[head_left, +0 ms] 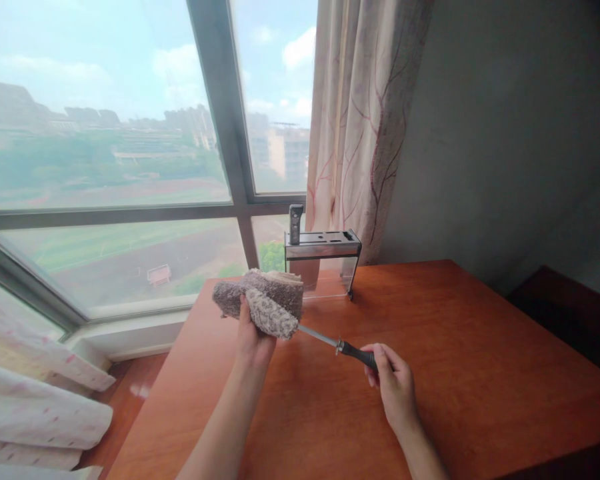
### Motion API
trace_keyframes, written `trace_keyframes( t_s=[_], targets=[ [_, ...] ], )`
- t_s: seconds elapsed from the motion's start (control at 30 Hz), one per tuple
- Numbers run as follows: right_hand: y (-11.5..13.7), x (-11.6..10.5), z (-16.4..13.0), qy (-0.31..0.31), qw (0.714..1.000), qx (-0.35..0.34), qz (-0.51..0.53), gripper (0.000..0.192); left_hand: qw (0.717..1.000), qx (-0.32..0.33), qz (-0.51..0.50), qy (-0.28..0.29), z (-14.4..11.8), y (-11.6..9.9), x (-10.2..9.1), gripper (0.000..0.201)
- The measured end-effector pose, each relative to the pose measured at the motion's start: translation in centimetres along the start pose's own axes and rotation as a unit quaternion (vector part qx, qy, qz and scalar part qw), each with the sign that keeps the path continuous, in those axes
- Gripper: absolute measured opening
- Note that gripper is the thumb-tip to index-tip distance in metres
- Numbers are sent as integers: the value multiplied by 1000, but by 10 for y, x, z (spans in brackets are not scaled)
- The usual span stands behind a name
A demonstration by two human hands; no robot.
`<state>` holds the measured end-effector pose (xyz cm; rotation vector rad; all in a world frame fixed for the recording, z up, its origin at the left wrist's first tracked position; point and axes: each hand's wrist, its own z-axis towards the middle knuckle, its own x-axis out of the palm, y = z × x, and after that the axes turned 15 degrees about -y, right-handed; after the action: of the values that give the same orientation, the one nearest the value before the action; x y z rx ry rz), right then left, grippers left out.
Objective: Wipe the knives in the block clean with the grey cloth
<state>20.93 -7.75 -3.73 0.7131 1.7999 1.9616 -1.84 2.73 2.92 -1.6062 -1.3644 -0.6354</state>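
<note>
My left hand (257,340) is closed on a fluffy grey-brown towel (275,293), thumb pressed on top. The towel is folded around the far end of a sharpening steel (323,337), so its tip is hidden. A stretch of the thin metal rod shows between towel and guard. My right hand (393,380) grips the steel by the end of its black handle. Both hands are held above the wooden table (480,347). Behind the towel stands a clear-sided knife block (325,250) with a slotted metal top, and one dark knife handle (295,225) sticks up from its left end.
A large window (100,160) with a grey frame lies beyond the table to the left. A patterned curtain (350,113) hangs behind the knife block, and another curtain (35,407) bunches at lower left. The grey wall (505,133) is to the right.
</note>
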Motion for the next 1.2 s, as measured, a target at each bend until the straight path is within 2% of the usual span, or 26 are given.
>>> trace_keyframes(
  t_s=[0.17, 0.37, 0.47, 0.57, 0.63, 0.73, 0.77, 0.83, 0.9, 1.03, 1.1, 1.2],
  targets=[
    [2, 5, -3, 19, 1000, -12, -10, 37, 1000, -9, 10, -4, -8, 16, -2, 40],
    [2, 15, -9, 61, 998, -25, -16, 35, 991, -103, 85, -8, -24, 50, -12, 38],
    [0, 13, -6, 31, 999, -7, -15, 37, 988, -104, 114, -16, -33, 62, -15, 35],
    [1, 8, -4, 8, 1000, 17, 1, 37, 989, -79, 121, -27, -37, 64, -14, 33],
    [4, 6, -4, 46, 998, 23, 37, 38, 991, -71, 111, -29, -35, 59, -11, 32],
    [5, 8, -7, 162, 982, 24, 98, 70, 994, -75, 73, -18, -27, 48, -8, 33],
    [5, 10, -9, 197, 975, 25, 97, 74, 995, -76, 58, -13, -24, 44, -7, 35],
    [2, 16, -12, 241, 969, 26, 53, 69, 996, -77, 36, -8, -21, 39, -5, 37],
    [0, 26, -16, 258, 966, 14, -8, 64, 996, -85, 30, -6, -23, 39, -4, 38],
    [-2, 53, -29, 292, 955, -10, -45, 63, 988, -134, 77, 9, -36, 49, -6, 36],
    [-2, 67, -34, 283, 959, 11, -8, 57, 981, -159, 113, 4, -43, 55, -8, 32],
    [0, 81, -32, 180, 982, 48, 41, 56, 977, -156, 143, 17, -47, 59, -13, 27]
  ],
)
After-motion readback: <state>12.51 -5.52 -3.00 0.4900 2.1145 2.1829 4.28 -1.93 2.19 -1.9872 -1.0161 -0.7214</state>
